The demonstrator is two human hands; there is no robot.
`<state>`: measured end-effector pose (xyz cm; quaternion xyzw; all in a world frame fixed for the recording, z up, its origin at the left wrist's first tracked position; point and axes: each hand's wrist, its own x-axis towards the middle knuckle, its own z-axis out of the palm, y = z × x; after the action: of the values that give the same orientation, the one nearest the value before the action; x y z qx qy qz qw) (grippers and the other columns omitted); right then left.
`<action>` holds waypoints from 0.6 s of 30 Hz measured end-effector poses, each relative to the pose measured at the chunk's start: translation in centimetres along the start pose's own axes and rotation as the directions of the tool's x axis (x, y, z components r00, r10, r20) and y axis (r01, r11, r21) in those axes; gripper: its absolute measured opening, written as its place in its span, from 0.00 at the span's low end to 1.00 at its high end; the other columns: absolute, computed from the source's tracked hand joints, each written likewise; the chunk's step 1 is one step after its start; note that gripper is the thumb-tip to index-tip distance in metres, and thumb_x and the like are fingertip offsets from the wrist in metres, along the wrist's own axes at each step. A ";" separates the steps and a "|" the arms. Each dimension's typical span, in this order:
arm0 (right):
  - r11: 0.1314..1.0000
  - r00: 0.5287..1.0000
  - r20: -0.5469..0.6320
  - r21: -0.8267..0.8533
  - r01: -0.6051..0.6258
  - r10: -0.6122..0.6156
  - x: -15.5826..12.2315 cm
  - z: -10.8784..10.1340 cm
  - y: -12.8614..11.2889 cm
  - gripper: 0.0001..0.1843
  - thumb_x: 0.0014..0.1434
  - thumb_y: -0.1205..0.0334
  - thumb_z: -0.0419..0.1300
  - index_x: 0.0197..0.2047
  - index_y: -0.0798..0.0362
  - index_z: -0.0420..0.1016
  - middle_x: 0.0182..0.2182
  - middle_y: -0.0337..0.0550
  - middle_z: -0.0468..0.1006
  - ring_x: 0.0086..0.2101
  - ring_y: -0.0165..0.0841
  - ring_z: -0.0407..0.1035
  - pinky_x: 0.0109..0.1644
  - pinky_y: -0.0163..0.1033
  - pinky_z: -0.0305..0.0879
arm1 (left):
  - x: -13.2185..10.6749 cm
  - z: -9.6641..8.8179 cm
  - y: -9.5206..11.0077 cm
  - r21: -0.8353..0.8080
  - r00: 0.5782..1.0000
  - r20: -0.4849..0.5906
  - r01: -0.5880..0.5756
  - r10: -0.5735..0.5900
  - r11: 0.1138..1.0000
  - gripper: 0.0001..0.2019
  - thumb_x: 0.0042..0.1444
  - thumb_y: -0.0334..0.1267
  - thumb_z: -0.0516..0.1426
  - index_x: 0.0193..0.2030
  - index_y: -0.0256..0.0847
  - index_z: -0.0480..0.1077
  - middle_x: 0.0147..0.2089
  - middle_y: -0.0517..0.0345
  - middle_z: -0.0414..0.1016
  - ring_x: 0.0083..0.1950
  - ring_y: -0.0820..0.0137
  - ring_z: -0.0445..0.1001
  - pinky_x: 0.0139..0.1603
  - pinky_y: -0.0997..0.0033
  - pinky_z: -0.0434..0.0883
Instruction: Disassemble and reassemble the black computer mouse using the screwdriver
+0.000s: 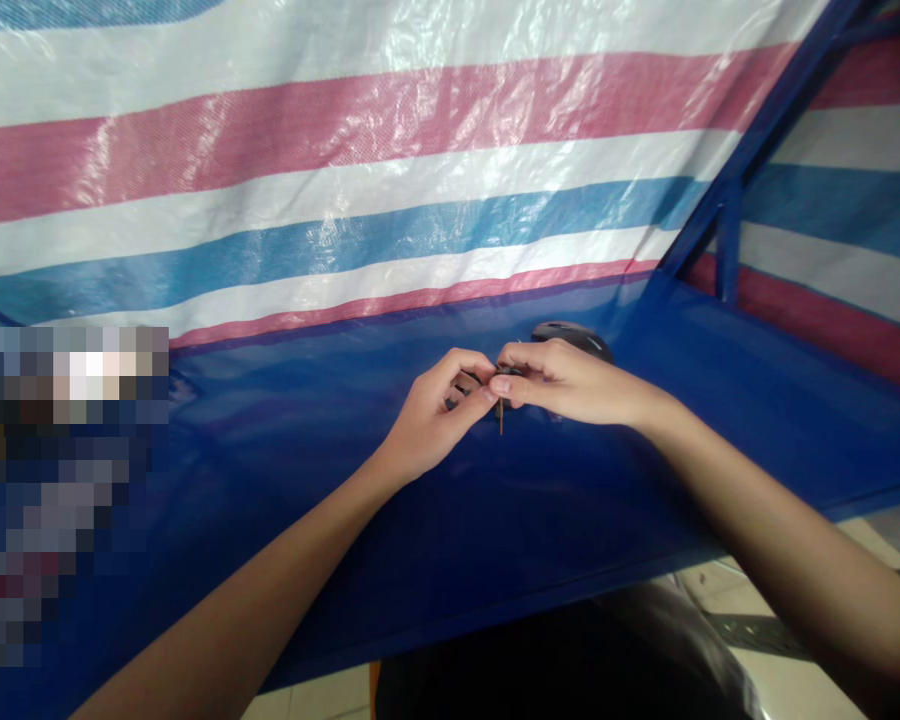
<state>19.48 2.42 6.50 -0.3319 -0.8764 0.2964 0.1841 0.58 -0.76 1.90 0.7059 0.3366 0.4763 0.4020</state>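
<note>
My left hand [435, 415] and my right hand [577, 385] meet above the blue tabletop [450, 540], their fingertips nearly touching. Both are closed in a pinch around a small dark piece [507, 372], mostly covered by the fingers. From it a thin brownish strip [502, 418] points down toward me. Some dark bits also show between the fingers of my left hand; what they are I cannot make out. Just behind my right hand lies a glossy black rounded object [581, 338], shaped like a computer mouse shell and partly hidden by that hand.
Behind the table hangs a red, white and blue striped plastic sheet [345, 220]. A blue metal frame post [727, 240] rises at the right rear. The left side of the view is blurred out by large pixels. Pale floor tiles [750, 600] show below the table's front edge.
</note>
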 end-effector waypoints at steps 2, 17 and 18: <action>1.000 1.000 -0.004 -0.011 -0.002 0.002 0.0 0.0 -0.1 0.20 0.61 0.45 0.53 0.29 0.54 0.65 0.22 0.35 0.67 0.22 0.25 0.61 0.25 0.32 0.52 | 0.0 0.0 0.0 -0.007 1.000 0.003 0.005 -0.005 1.000 0.09 0.58 0.43 0.57 0.40 0.40 0.66 0.36 0.59 0.74 0.35 0.74 0.73 0.32 0.76 0.66; 1.000 1.000 0.006 -0.017 0.001 -0.001 0.1 0.1 0.0 0.23 0.61 0.41 0.50 0.30 0.54 0.65 0.22 0.35 0.65 0.22 0.25 0.60 0.25 0.32 0.52 | 0.1 -0.1 0.3 0.032 0.999 -0.003 0.042 -0.041 0.999 0.09 0.58 0.42 0.57 0.39 0.39 0.67 0.33 0.61 0.73 0.32 0.75 0.71 0.30 0.76 0.64; 1.000 1.000 0.006 -0.020 0.002 -0.002 0.1 0.1 0.0 0.23 0.61 0.41 0.50 0.30 0.54 0.65 0.22 0.35 0.65 0.22 0.25 0.60 0.25 0.32 0.52 | 0.1 -0.1 0.3 0.033 0.999 -0.003 0.044 -0.044 0.998 0.09 0.58 0.42 0.57 0.39 0.39 0.67 0.33 0.61 0.73 0.32 0.75 0.71 0.30 0.76 0.64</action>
<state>19.40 2.49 6.44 -0.3322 -0.8802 0.2882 0.1786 0.56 -0.83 2.21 0.7042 0.3605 0.4625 0.4003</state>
